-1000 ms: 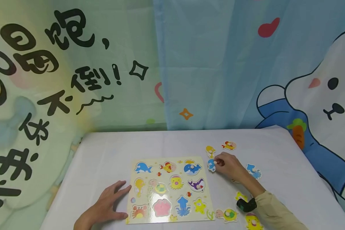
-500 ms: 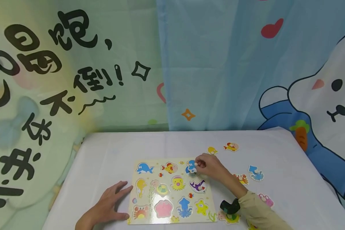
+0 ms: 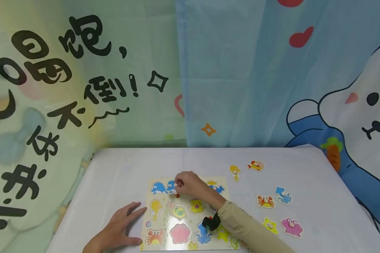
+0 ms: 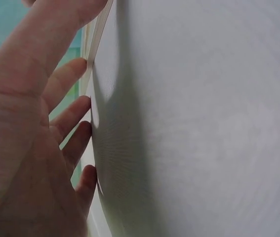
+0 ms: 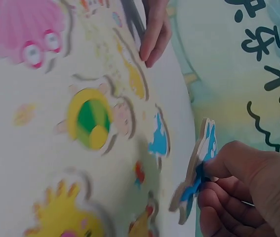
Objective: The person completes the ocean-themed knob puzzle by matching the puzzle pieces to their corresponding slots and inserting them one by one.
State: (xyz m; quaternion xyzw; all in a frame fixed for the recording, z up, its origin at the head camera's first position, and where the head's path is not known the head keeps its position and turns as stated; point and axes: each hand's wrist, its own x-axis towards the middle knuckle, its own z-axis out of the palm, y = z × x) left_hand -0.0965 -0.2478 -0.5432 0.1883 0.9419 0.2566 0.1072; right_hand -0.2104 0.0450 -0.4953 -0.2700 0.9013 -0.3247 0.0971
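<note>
**Blue piece held over the board's top-left corner**

The right hand [image 3: 190, 184] pinches the peg of a blue piece [image 3: 171, 186], a dolphin by its outline, though the wrist view is too blurred to be sure. In that view the piece [image 5: 198, 170] stands tilted on edge, clear of the board, near the blue dolphin picture. The head view puts it at the board's [image 3: 164, 225] top-left, just beside that picture [image 3: 158, 187].

The left hand [image 3: 118, 228] lies flat on the tabletop [image 3: 120, 165], fingers straight, holding nothing; its fingertips [image 4: 80, 106] touch the board's left edge and seem to steady it.

The step in hand looks like fitting: the piece has reached its slot but is not yet seated. The next move would call for laying the piece flat, turning it to match the outline, lowering it into the recess, then letting go of the peg.

Counted in the head view: one board, one piece in the grip, and six loose pieces on the tabletop to the right: a seahorse [image 3: 234, 172], a fish [image 3: 256, 165], a crab [image 3: 265, 201], a squid [image 3: 283, 195], a starfish [image 3: 270, 225] and a shell [image 3: 291, 227]. More may lie hidden under the right sleeve [image 3: 250, 228]. A cartoon curtain [image 3: 240, 70] hangs behind.
</note>
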